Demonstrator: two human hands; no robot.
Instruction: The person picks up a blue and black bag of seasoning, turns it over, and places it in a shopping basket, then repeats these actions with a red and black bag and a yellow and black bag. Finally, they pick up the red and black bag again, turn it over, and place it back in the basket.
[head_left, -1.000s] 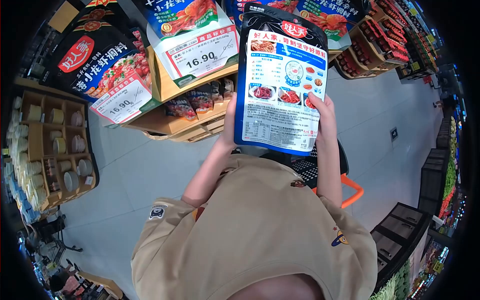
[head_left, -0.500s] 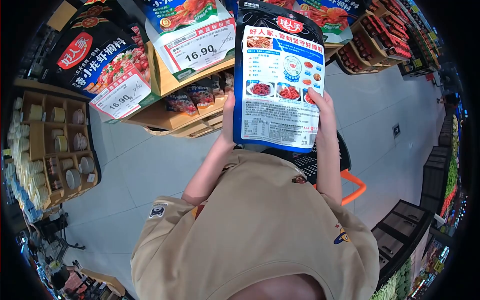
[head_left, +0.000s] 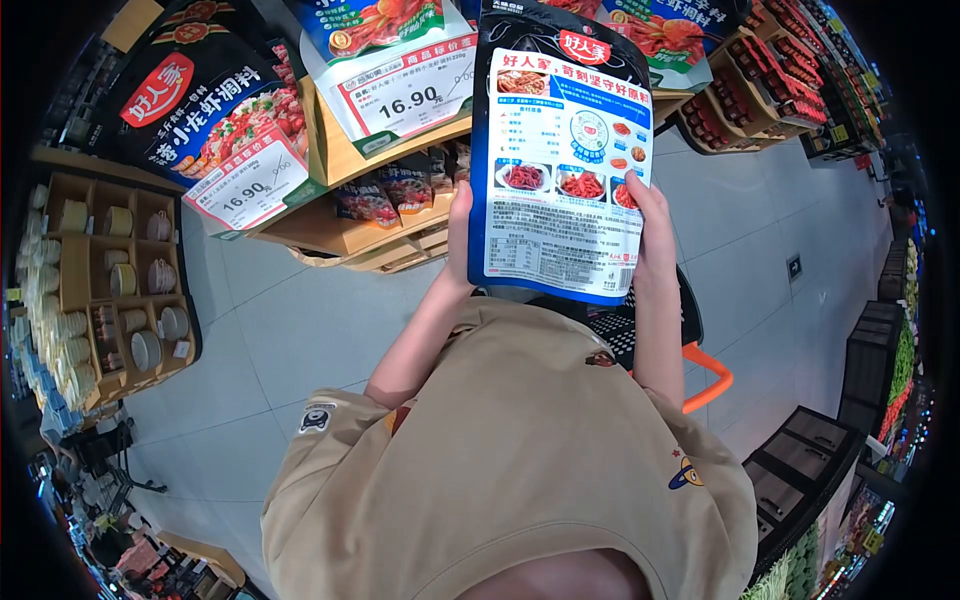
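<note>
- Head view: the left hand pinches the left edge of a seasoning pouch, thumb on the printed side, other fingers hidden behind it.
- The right hand pinches the right edge likewise; the pouch stands upright, back panel facing the camera.
- To read it well, a flat, steady pouch held by its edges seems best, with thumbs off the small print.
- A wooden display shelf with price cards stands just beyond on the left; a shopping basket sits below the pouch.
- Open floor spreads left and right.
</note>
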